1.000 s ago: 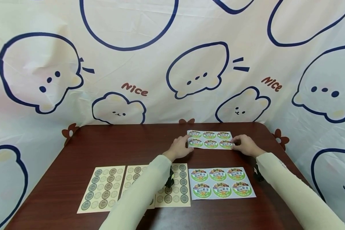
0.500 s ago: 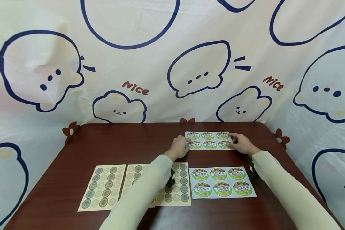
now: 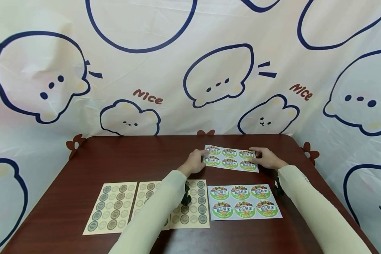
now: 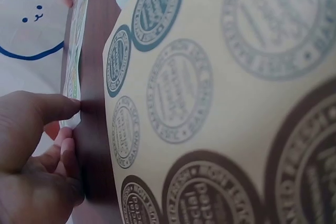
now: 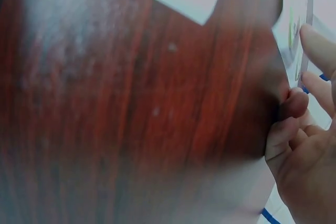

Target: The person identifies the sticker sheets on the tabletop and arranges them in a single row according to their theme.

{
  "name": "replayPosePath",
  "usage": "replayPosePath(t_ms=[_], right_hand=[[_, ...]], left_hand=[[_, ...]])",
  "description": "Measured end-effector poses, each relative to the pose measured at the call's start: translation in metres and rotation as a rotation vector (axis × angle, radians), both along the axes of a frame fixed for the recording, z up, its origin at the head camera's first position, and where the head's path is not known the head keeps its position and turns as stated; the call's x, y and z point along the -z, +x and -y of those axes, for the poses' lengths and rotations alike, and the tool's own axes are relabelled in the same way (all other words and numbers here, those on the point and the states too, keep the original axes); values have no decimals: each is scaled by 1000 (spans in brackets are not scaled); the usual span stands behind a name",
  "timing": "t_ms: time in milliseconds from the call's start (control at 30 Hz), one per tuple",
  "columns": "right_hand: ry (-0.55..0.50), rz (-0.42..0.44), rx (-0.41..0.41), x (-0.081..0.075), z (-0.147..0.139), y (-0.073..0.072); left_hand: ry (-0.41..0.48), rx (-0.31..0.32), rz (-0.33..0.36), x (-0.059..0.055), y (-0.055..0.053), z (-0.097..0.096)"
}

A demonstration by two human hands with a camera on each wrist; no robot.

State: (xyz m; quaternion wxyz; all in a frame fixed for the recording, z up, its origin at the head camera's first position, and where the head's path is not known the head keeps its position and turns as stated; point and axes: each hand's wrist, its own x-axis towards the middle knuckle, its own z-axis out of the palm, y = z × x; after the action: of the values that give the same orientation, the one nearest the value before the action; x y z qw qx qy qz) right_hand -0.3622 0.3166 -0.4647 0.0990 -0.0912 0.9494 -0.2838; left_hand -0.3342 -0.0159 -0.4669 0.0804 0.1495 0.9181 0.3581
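A white sheet of round green fruit stickers is at the far part of the table, slightly slanted, its right end nearer. My left hand pinches its left edge; the left wrist view shows the thumb on one face and curled fingers behind. At its right edge my right hand holds the sheet between thumb and fingers. The right wrist view catches the sheet edge-on beside the right hand. Whether the sheet touches the table, I cannot tell.
A second green sticker sheet lies nearer on the brown table. Left of it are cream sheets of round labels, partly hidden under my left sleeve. A patterned cloth hangs behind and beside the table.
The held sheet has shifted slightly left and turned, its right end coming nearer me. My right hand moved left onto its right edge. The lower sheets stay put.
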Motion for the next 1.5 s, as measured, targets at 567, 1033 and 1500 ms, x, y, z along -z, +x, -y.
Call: replayPosePath(t_ms=[567,1033,1500], right_hand=[[-52,26,-38,3,-9,2],[-24,41,-73,-2,-5,5],[14,93,-85,-6,-6,1]], left_hand=[[20,9,-7,-2,6,2],[39,20,20,2,5,4],[-45,52,20,-2,4,4]])
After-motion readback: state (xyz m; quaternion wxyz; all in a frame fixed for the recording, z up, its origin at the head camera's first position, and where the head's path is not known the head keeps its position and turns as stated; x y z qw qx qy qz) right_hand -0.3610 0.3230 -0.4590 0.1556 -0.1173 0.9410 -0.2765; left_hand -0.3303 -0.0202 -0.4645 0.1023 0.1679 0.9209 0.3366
